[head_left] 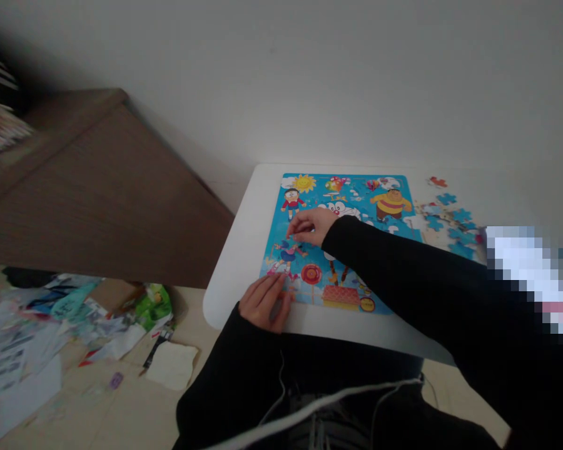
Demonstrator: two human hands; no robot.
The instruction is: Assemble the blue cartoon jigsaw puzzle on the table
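1. Your left hand [261,303] rests at the near left corner of the puzzle [316,255], fingers laid out fairly straight, thumb apart, with nothing visibly gripped.
2. Your right hand [315,226] is over the left part of the puzzle, thumb and fingertips drawn narrow; you cannot tell from this view whether a piece sits between them.
3. The puzzle lies flat on the table, and most of its blue cartoon picture appears joined. Pale patches toward its right side may be gaps or print, and your black sleeve [403,269] hides part of it.
4. Just right of the puzzle, you have a scatter of loose pieces [461,215], mostly blue, which seem left to place.
5. The table [234,262] is white with rounded corners; a pixelated object [520,269] at its right cannot be made out.
6. To your left, the pale floor [94,412] carries papers, a green bag [153,306] and other litter.
7. Farther left stands a brown wooden cabinet [122,194]; beyond the table rises a plain grey wall [309,81].
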